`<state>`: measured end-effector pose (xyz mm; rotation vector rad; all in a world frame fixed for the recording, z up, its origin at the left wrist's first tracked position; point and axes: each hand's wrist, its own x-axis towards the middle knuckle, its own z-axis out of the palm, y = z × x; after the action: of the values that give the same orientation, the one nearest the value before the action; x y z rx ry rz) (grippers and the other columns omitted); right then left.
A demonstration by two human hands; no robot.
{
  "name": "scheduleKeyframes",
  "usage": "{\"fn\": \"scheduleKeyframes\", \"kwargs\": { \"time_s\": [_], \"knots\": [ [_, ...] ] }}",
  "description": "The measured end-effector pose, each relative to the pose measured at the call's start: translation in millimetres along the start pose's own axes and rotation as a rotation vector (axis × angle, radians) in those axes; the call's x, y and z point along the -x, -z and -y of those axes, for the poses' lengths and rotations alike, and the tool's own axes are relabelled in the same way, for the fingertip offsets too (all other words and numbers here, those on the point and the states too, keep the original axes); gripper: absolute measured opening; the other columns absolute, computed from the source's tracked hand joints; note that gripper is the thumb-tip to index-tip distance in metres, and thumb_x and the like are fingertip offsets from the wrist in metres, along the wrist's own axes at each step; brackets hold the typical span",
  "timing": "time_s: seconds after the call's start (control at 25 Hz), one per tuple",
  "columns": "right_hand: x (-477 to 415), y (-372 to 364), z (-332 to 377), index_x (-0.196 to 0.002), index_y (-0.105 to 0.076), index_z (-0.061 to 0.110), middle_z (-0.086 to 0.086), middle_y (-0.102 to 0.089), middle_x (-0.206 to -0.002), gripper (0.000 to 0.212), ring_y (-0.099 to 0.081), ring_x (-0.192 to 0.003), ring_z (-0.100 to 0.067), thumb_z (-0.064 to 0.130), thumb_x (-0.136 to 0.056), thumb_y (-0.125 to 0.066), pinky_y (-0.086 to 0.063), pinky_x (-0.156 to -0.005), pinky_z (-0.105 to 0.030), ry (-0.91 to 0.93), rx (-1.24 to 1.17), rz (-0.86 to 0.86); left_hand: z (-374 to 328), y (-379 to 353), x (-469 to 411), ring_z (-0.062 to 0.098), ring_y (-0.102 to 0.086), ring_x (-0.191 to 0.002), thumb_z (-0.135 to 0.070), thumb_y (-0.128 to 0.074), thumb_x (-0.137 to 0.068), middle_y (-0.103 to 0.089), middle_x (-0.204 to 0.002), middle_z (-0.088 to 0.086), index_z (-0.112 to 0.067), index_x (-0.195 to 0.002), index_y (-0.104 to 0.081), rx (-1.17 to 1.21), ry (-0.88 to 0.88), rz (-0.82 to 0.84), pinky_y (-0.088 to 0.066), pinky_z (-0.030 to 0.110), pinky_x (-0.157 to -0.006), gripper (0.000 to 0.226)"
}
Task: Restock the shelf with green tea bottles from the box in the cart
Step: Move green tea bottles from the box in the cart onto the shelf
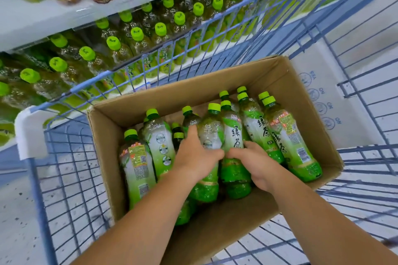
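Forearms come in from the bottom edge, and both end inside the box (215, 232), which sits in the blue wire cart (90, 83). Left hand (197, 152) is curled round the waist of one green tea bottle (210, 133) in the middle of the box. Right hand (252, 163) is wrapped round its neighbour (233, 135) just to the right. The two hands are practically touching at the thumbs. So both are gripping, one bottle each, and neither bottle is out of the box yet.

What I'd worry about:

- The remaining bottles (286, 135) in the box aren't packed tight. They lean on each other, especially the ones right of the gripped pair. Pull two out of the middle and I'd guess the rest slump or roll.
- Both grips are on the slick label wrap, mid-body. If the bottles are full, one could slide down through the fingers on the way up.
- The cart's rim stands between the box and the shelf (43, 19). A low swing could clip a bottle on the wire.
- Beyond the box, the shelf row (137, 34) already looks pretty full. Shoving more in could knock a front one off.
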<state>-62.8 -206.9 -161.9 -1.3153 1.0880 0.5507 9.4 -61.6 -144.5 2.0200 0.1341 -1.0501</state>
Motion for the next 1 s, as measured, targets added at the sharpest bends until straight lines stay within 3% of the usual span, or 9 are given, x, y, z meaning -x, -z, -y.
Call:
{"fn": "scheduleKeyframes", "kwargs": {
  "time_s": [0.08,0.16,0.36,0.48,0.68,0.84,1.0],
  "knots": [
    [10,1,3,-0.120,-0.063,0.014,-0.009,-0.076,-0.103,0.052,-0.074,-0.093,-0.028,0.015,-0.070,-0.075,-0.059,-0.088,-0.051,0.023,-0.020,-0.021,-1,6,4,0.009,-0.064,-0.088,-0.028,-0.080,-0.072,-0.066,-0.099,-0.014,-0.040,-0.116,-0.048,0.135,-0.069,0.017,-0.047,0.024,-0.066,0.055],
    [23,1,7,-0.124,-0.060,0.013,-0.009,-0.075,-0.106,0.054,-0.075,-0.092,-0.027,0.013,-0.072,-0.073,-0.060,-0.083,-0.049,0.052,-0.047,-0.047,-2,18,10,0.006,-0.068,-0.087,-0.027,-0.080,-0.075,-0.070,-0.097,-0.015,-0.042,-0.117,-0.051,0.272,-0.085,0.022,-0.056,0.031,-0.077,0.053],
    [68,-27,23,-0.116,-0.063,0.018,-0.008,-0.075,-0.104,0.049,-0.072,-0.097,-0.032,0.014,-0.067,-0.073,-0.057,-0.089,-0.055,0.204,-0.066,-0.107,1,66,36,0.022,-0.074,-0.090,-0.042,-0.074,-0.073,-0.076,-0.102,-0.003,-0.032,-0.116,-0.062,0.494,-0.048,0.094,-0.059,0.054,-0.083,0.046],
    [100,-59,35,-0.112,-0.065,0.026,-0.003,-0.075,-0.106,0.053,-0.071,-0.100,-0.029,0.026,-0.060,-0.074,-0.054,-0.092,-0.058,0.303,-0.043,-0.132,-3,105,64,0.020,-0.075,-0.087,-0.037,-0.084,-0.070,-0.077,-0.097,-0.003,-0.027,-0.115,-0.064,0.502,-0.121,0.074,-0.061,0.047,-0.078,0.050],
    [152,-125,75,-0.102,-0.064,0.031,0.010,-0.072,-0.100,0.019,-0.068,-0.092,-0.010,0.035,-0.086,-0.072,-0.055,-0.084,-0.041,0.485,0.139,-0.231,9,186,106,0.015,-0.075,-0.083,-0.024,-0.083,-0.076,-0.077,-0.096,-0.007,-0.031,-0.112,-0.062,0.536,-0.187,-0.043,-0.059,0.039,-0.071,0.043],
    [185,-188,112,-0.110,-0.062,0.032,0.012,-0.071,-0.103,0.028,-0.067,-0.095,-0.009,0.040,-0.085,-0.073,-0.054,-0.083,-0.038,0.574,0.201,-0.188,32,260,131,0.022,-0.074,-0.081,-0.018,-0.080,-0.080,-0.075,-0.096,0.000,-0.030,-0.113,-0.060,0.556,-0.248,-0.141,-0.058,0.040,-0.065,0.040],
    [205,-265,145,-0.107,-0.063,0.036,0.015,-0.073,-0.098,0.024,-0.070,-0.090,-0.006,0.036,-0.086,-0.074,-0.056,-0.080,-0.037,0.676,0.188,-0.115,51,340,143,0.023,-0.072,-0.086,-0.020,-0.081,-0.080,-0.072,-0.098,-0.001,-0.028,-0.117,-0.059,0.507,-0.371,-0.267,-0.058,0.042,-0.073,0.044]
  ]
}}
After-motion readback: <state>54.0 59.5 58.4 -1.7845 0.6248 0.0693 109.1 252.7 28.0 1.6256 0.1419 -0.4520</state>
